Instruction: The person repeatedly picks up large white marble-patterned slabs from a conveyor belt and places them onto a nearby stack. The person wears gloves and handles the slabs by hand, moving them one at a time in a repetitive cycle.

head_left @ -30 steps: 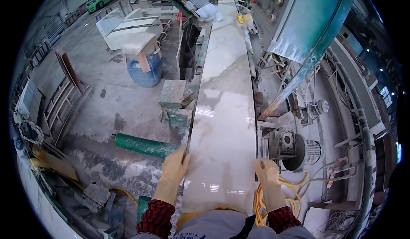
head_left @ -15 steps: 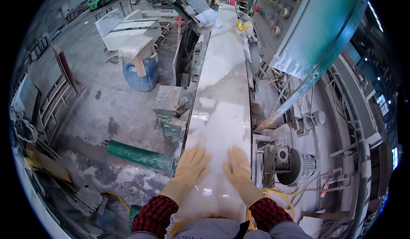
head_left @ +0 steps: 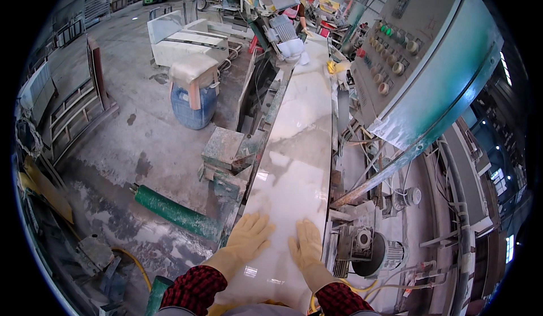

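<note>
A long polished stone slab [head_left: 291, 172], white with grey-beige patches, runs away from me along a machine bed. Both of my hands wear cream rubber gloves. My left hand [head_left: 246, 241] lies flat near the slab's left edge, fingers stretched forward. Close to the right edge, my right hand [head_left: 307, 248] rests on the surface with its fingers out straight. Neither hand grips anything. Bare slab lies between them, with bright reflections close to my body.
Left of the bed are a green roller [head_left: 175, 211], a blue drum [head_left: 194, 107] and pale stone pieces [head_left: 189, 44]. On the right stand a control cabinet [head_left: 418, 50], a slanting rusty post [head_left: 373, 177] and a motor [head_left: 390, 256]. Another person [head_left: 301, 11] works at the far end.
The view has tilted up, showing more of the far person and control cabinet. Both hands appear lower in the picture, still flat on the slab.
</note>
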### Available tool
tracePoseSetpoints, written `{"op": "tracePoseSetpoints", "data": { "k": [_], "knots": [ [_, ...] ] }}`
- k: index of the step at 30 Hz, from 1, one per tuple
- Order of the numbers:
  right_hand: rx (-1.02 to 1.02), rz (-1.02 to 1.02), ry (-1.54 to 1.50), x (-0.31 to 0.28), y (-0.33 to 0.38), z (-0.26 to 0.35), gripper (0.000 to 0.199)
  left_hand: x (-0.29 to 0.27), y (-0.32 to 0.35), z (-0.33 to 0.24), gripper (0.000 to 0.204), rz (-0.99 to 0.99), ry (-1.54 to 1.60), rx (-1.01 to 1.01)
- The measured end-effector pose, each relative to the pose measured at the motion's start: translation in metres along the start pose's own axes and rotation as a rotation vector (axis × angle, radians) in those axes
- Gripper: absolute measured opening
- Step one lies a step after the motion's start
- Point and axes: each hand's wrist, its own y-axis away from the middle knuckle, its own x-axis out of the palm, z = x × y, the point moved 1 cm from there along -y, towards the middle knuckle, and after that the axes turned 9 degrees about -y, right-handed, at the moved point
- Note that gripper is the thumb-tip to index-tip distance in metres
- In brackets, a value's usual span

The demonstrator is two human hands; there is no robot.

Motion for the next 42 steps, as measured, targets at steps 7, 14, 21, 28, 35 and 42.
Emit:
{"op": "tracePoseSetpoints", "data": {
  "k": [7,14,21,28,35,42],
  "knots": [
    [-0.043,0.001,-0.018,-0.001,-0.015,-0.008,0.072,0.004,-0.009,0.003,0.06,-0.017,0.004,-0.005],
    [-0.045,0.027,-0.033,0.005,-0.026,-0.029,0.074,0.002,-0.014,0.006,0.049,-0.082,0.032,0.008],
    [-0.097,-0.035,-0.026,0.017,-0.028,-0.042,0.07,-0.009,0.019,-0.021,0.044,-0.137,-0.15,-0.094],
    [-0.086,-0.017,-0.021,0.025,-0.031,-0.055,0.071,-0.072,0.132,-0.07,0.041,-0.018,-0.188,-0.471],
    [-0.083,-0.089,-0.002,0.056,-0.04,-0.075,0.074,-0.044,0.355,-0.131,0.033,-0.247,-0.38,-0.941],
    [0.015,0.059,-0.121,0.06,-0.043,-0.092,0.074,0.065,0.573,-0.245,0.067,0.431,-0.061,-1.709]
  ]
}}
